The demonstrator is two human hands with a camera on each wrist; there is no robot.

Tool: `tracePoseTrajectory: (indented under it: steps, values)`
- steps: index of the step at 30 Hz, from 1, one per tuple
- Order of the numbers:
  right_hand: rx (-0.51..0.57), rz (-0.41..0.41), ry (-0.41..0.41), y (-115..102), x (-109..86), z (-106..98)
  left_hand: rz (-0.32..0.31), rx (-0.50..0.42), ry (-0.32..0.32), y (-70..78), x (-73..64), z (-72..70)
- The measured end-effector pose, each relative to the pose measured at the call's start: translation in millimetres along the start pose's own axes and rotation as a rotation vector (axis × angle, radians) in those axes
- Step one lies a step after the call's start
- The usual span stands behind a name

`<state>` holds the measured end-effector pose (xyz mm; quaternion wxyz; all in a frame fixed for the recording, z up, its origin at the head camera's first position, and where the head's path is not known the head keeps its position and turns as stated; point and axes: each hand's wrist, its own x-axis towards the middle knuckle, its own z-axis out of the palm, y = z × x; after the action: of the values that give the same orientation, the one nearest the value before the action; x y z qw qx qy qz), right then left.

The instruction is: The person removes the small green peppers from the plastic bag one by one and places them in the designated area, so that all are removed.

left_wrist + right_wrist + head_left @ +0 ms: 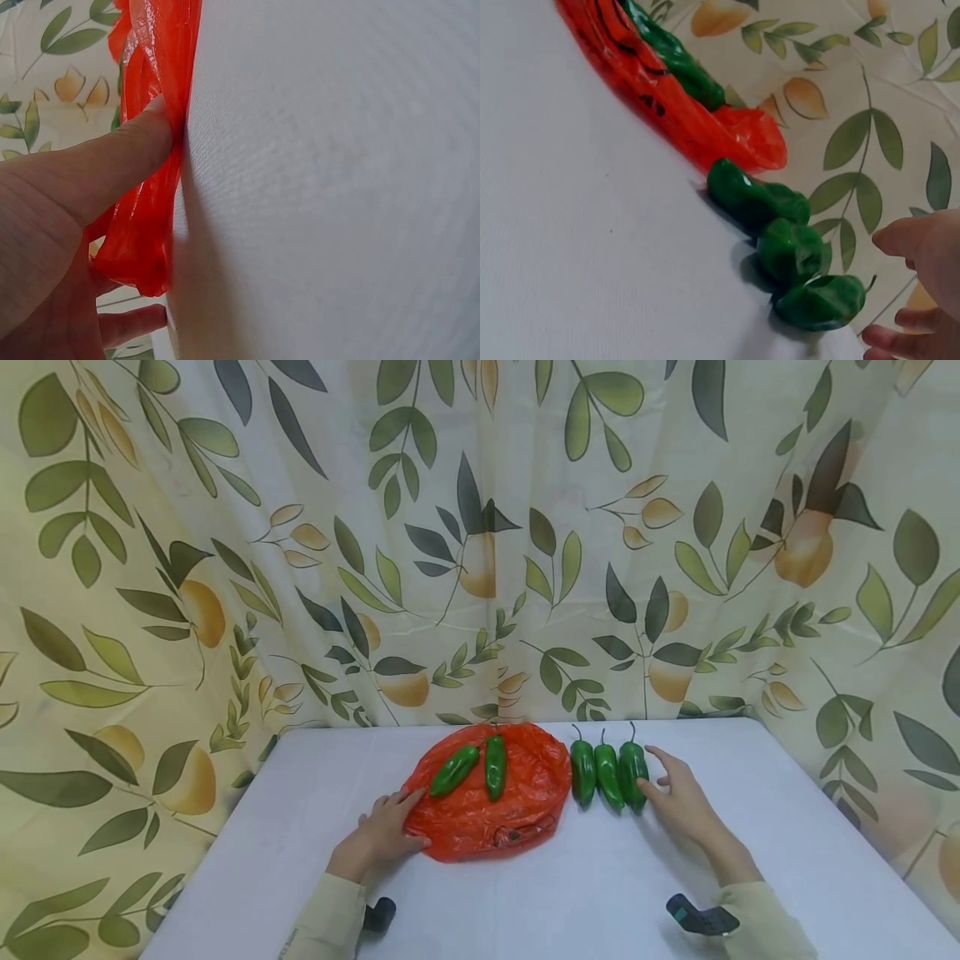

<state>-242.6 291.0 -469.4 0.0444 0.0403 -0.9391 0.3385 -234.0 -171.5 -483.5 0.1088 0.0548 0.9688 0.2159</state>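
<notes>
A crumpled red plastic bag (457, 827) lies flat on the white table, with two green peppers (455, 770) on top. My left hand (381, 831) touches the bag's left edge, thumb and fingers spread apart. From the left wrist, the thumb (124, 150) rests against the red plastic while the other fingers are partly hidden behind it. Three more green peppers (607, 772) lie side by side right of the bag, stems pointing away. Beside the rightmost pepper (633, 770) is my right hand (681, 793), thumb and forefinger parted and holding nothing.
The white table (525, 902) extends to a back edge just behind the bag and peppers. A leaf-and-fruit patterned curtain (480, 543) hangs behind and along both sides. Dark wrist devices (701, 917) sit by both sleeves.
</notes>
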Motion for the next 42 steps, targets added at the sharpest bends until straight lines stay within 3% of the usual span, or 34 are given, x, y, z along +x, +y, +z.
tracePoseTrajectory:
  steps: [6, 20, 42]
  values:
    - [-0.001, -0.062, 0.038, -13, -1.9, -4, 0.011, 0.007, 0.001, 0.0, 0.9, 0.0]
    - [0.026, -0.080, 0.022, -45, -9.5, 2, -0.002, -0.013, -0.005, 2.2, -1.0, -0.4]
    - [0.099, -0.208, -0.036, -84, 5.7, 53, -0.009, -0.014, -0.009, 2.4, -0.3, -2.1]
